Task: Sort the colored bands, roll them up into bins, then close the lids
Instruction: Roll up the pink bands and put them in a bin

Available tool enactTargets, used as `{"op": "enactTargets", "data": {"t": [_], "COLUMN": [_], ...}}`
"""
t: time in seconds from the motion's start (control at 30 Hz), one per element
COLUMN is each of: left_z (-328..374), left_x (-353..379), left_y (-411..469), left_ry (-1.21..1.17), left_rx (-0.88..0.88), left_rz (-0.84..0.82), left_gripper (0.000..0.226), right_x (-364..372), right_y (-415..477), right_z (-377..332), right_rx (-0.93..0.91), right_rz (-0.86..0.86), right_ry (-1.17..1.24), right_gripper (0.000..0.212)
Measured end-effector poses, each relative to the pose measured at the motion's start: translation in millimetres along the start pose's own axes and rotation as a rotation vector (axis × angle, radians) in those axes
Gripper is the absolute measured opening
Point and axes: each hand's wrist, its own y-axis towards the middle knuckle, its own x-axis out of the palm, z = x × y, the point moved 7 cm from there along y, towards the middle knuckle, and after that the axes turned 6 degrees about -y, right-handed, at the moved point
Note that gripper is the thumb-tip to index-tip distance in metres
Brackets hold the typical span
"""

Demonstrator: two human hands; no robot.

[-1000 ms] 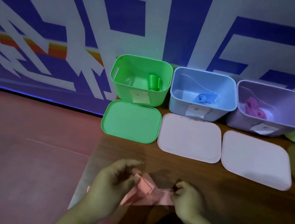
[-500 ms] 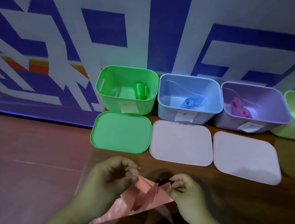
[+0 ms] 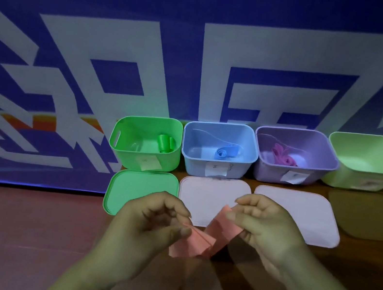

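Observation:
A pink band [image 3: 210,235] hangs between my hands above the wooden table, folded and twisted. My left hand [image 3: 145,223] pinches its left end and my right hand [image 3: 266,224] pinches its upper right end. Behind stand three open bins in a row: a green bin [image 3: 121,142] with a rolled green band [image 3: 164,142], a blue bin [image 3: 191,152] with a rolled blue band [image 3: 225,152], and a purple bin [image 3: 261,162] with a magenta band [image 3: 283,156]. In front of them lie a green lid [image 3: 127,184] and two white lids [image 3: 200,192], [image 3: 313,217].
Pale green bins [image 3: 366,163] stand at the far right, with dark lids [image 3: 364,216] lying before them. A blue and white patterned wall rises right behind the bins. The table's left edge runs near the green lid; the reddish floor [image 3: 17,229] lies to the left.
Both hands have lifted the pink band off the table and moved it toward the lids. The camera view has tilted up and shifted left.

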Motion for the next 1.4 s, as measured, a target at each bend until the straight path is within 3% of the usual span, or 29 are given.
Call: {"op": "enactTargets", "data": {"t": [0.17,0.47,0.67,0.8,0.9,1.13,1.4], "left_z": [22,44,52,50,50,48,50], "left_x": [34,107,144,159,170,180,180], "left_y": [9,19,21,20,21,22,26], "left_ry": [0.057,0.020,-0.054,-0.099,-0.102,-0.086,-0.035], "left_rx": [0.071,0.150,0.210,0.217,0.218,0.211,0.214], "left_rz": [-0.007,-0.002,0.110,0.194,0.205,0.215,0.180], "left_gripper": [0.017,0.021,0.019,0.021,0.021,0.025,0.027], "right_x": [-25,-79,-97,-111,-118,-127,-127], "right_y": [-17,-45,-62,-66,-69,-69,-65], "right_z": [-37,-87,-86,-80,-81,-81,-80], "right_rx": [-0.049,-0.230,-0.194,-0.152,-0.154,-0.159,-0.152], "right_rz": [-0.061,-0.111,-0.260,-0.315,-0.344,-0.349,-0.336], "right_ry": [0.110,-0.025,0.018,0.070,0.082,0.121,0.083], "right_gripper": [0.022,0.024,0.035,0.024,0.032,0.021,0.027]}}
